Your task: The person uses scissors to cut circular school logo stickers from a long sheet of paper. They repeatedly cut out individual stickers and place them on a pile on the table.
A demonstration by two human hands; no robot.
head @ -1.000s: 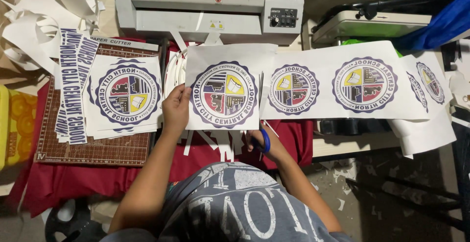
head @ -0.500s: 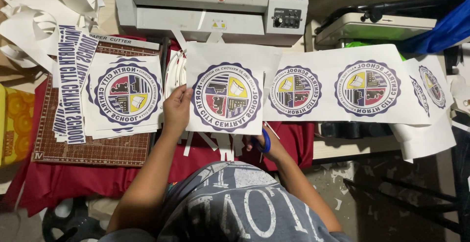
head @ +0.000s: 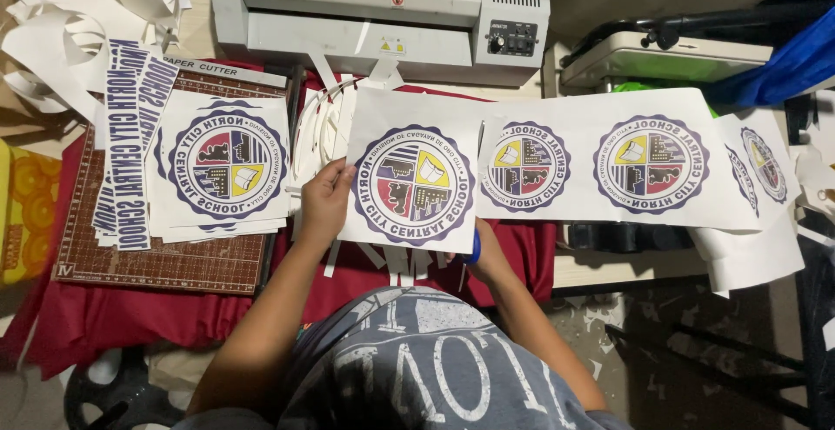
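Note:
My left hand (head: pixel 323 200) pinches the left edge of a white paper sheet (head: pixel 417 108) printed with a round purple, red and yellow emblem. The sheet is the left end of a long printed strip (head: pixel 574 108) carrying more such emblems, which runs off to the right. My right hand (head: pixel 492 256) is under the sheet's lower right corner, closed on blue-handled scissors (head: pixel 474 246). Only the handle shows; the blades are hidden behind the paper.
A stack of cut emblem sheets (head: pixel 222 221) and lettered strips lies on a brown paper cutter board (head: pixel 156 260) at left. A grey laminator (head: pixel 383 4) stands behind, on a red cloth (head: pixel 113 317). Paper offcuts (head: pixel 52 30) pile up at top left; a yellow box (head: pixel 22 213) sits at the left edge.
The held sheet and strip have shifted slightly to the right and tilted a little. Both hands keep nearly the same places.

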